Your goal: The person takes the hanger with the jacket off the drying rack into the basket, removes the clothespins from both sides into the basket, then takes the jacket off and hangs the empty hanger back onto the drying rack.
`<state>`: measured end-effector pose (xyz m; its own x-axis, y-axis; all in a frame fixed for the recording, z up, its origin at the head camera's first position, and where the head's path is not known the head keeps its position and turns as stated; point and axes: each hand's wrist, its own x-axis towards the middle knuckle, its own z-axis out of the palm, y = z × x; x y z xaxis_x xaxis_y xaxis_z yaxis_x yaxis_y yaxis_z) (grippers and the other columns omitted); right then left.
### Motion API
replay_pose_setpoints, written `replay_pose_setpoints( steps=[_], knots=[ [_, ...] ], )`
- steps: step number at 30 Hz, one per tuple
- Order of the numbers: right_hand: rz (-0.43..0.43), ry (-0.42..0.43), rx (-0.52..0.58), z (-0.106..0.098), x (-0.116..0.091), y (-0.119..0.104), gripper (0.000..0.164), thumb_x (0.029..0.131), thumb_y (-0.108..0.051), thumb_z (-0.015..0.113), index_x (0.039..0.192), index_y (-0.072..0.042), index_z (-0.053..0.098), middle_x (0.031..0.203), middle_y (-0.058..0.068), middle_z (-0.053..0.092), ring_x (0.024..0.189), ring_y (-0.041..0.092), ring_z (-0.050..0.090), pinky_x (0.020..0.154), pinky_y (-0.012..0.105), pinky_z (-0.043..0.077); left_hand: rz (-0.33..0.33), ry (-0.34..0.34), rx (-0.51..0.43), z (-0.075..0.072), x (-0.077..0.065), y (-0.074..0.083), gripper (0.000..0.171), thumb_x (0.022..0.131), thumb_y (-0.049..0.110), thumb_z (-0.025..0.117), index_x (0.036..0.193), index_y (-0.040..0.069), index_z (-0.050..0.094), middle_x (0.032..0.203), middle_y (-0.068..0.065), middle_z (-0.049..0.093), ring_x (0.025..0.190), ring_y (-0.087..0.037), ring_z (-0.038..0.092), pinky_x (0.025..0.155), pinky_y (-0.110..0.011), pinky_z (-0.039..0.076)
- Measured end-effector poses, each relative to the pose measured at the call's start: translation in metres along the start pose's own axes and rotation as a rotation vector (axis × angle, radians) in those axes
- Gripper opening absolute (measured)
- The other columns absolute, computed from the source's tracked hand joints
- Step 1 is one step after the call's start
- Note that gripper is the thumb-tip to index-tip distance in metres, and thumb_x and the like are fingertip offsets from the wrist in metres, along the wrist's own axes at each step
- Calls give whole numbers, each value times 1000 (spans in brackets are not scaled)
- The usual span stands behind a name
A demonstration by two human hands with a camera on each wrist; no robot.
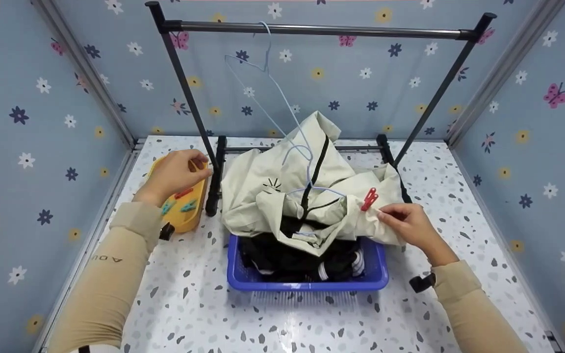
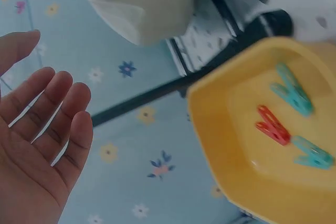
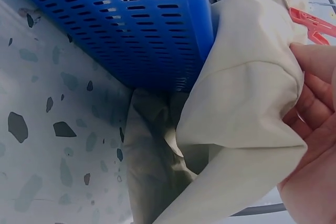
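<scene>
Where blue basket (image 1: 307,286) stands nearest, cream garment (image 1: 250,201) lies heaped over its rear; right hand (image 1: 412,224) pinches garment beside red clothespin (image 1: 370,199); left hand (image 1: 170,175), fingers relaxed, empty, above yellow tray (image 1: 189,226); behind, blue hanger (image 1: 267,49) on black rack (image 1: 361,31).

The left forearm (image 1: 120,274) is extended forward, to the left of the blue basket (image 1: 307,286). The left hand (image 1: 172,174) is positioned forward and left of the basket, with fingers slightly bent and thumb set apart. The right forearm (image 1: 474,304) is angled inward from the basket's right. The right hand (image 1: 415,225) is positioned right of the basket, thumb and fingers apparently set in a pinch, the fingertips being partly hidden.
</scene>
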<state>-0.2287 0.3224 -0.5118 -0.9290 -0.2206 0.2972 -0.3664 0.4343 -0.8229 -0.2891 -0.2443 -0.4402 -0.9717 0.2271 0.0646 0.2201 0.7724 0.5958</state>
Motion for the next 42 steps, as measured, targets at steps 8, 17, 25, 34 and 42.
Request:
replay_pose_setpoints(
  steps=[8, 17, 25, 34, 42],
  knots=[
    [13, 10, 7, 2, 0, -2, 6, 91, 9, 78, 96, 11, 80, 89, 18, 80, 72, -4, 63, 66, 11, 51, 142, -14, -81, 6, 0, 43, 34, 104, 31, 73, 127, 5, 73, 112, -13, 75, 98, -28, 68, 92, -46, 57],
    [37, 5, -16, 4, 5, -6, 6, 93, 5, 79, 97, 9, 82, 90, 23, 79, 70, -3, 61, 64, 13, 49, 253, -5, -107, 9, 6, 81, 31, 103, 27, 76, 124, 5, 75, 108, -13, 75, 92, -26, 66, 84, -40, 56],
    [20, 5, -15, 5, 6, -5, 6, 93, 6, 77, 96, 9, 82, 88, 21, 79, 70, -3, 61, 64, 12, 49, 311, -13, -163, 16, 15, 109, 30, 99, 21, 80, 123, 4, 75, 109, -14, 76, 97, -27, 70, 91, -46, 58],
    [19, 13, -21, 5, 7, -4, 6, 93, 7, 77, 95, 9, 82, 88, 21, 79, 70, -3, 62, 65, 12, 50, 412, -48, -198, 29, 25, 149, 35, 97, 21, 82, 125, 2, 75, 118, -16, 78, 98, -27, 72, 88, -43, 60],
    [15, 11, -24, 5, 6, -6, 6, 93, 6, 78, 96, 8, 82, 90, 25, 79, 71, -3, 62, 66, 12, 50, 451, -100, -225, 45, 36, 175, 37, 97, 19, 81, 128, 1, 72, 123, -16, 76, 99, -27, 74, 87, -39, 61]
  ],
)
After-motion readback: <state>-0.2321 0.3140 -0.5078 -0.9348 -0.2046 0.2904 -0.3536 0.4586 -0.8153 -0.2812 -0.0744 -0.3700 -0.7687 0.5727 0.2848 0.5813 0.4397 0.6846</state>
